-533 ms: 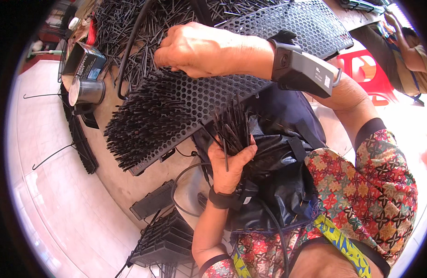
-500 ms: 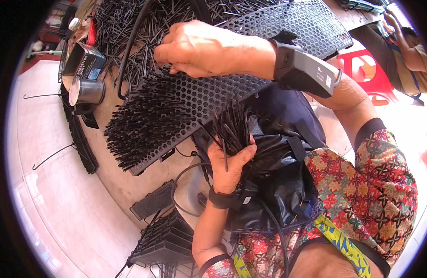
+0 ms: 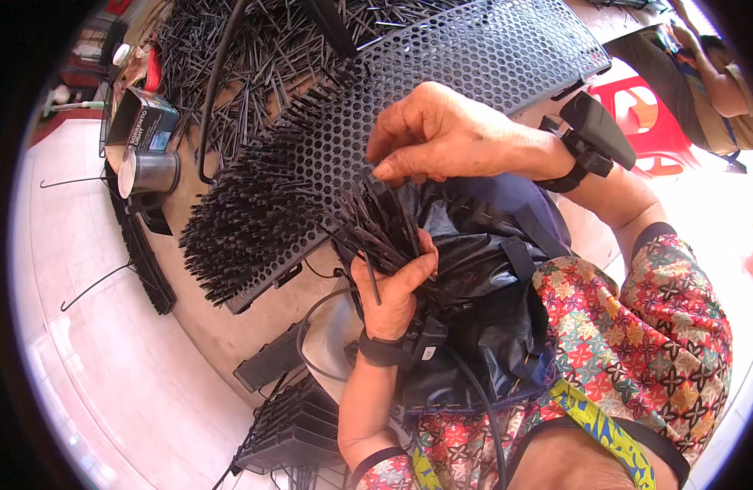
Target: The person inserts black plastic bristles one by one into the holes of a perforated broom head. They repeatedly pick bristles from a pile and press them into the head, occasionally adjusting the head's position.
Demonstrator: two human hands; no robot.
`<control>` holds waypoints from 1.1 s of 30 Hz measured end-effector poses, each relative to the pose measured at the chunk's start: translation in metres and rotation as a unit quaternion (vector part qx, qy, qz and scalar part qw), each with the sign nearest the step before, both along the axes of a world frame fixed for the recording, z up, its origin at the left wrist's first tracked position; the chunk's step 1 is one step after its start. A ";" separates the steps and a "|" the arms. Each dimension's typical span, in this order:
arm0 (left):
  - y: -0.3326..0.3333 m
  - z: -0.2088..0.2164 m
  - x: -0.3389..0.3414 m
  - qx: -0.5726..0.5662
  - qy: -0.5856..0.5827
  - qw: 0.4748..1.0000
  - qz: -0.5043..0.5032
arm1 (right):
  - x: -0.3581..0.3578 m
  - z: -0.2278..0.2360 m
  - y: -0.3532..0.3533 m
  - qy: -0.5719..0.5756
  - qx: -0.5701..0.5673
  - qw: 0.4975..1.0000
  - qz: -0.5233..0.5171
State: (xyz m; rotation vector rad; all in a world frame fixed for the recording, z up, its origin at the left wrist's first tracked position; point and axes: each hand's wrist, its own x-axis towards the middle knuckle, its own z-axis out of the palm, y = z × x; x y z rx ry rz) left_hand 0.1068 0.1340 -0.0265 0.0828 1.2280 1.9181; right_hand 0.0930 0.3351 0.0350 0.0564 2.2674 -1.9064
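Observation:
My left hand [image 3: 390, 290] is closed round a loose bundle of thin black strips [image 3: 380, 224], their tips fanning upward. One strip sticks out apart over the palm. Above the tips, my right hand [image 3: 446, 135] is bent with thumb and fingers drawn together; what lies between them, if anything, is hidden. Beyond both hands lies a black panel [image 3: 474, 57] full of honeycomb holes. Many short black strips [image 3: 246, 220] stand packed upright in its left end, with a thinner row along its far edge. Black sheeting [image 3: 474, 269] covers my lap.
A heap of loose black strips [image 3: 229, 49] lies behind the panel. To the left are a small box [image 3: 144, 122], a spool of dark wire [image 3: 152, 171] and a long black brush strip [image 3: 139, 253]. Black crates [image 3: 290, 425] stand below. A red stool [image 3: 646, 122] and another person [image 3: 719, 90] are at right.
My right hand has come back from over the standing strips, rightward and down to the bundle's tips. The bundle in my left hand has tilted slightly left.

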 end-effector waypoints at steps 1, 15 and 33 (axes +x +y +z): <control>0.000 0.001 0.001 0.000 -0.005 1.000 0.003 | 0.001 -0.001 -0.001 -0.037 -0.010 0.999 -0.005; -0.002 -0.002 0.002 -0.021 0.011 1.000 0.001 | -0.046 -0.005 -0.002 0.385 0.190 0.874 -0.226; -0.002 0.001 0.004 -0.043 0.017 0.999 0.004 | -0.074 -0.005 -0.023 0.445 0.433 0.784 0.007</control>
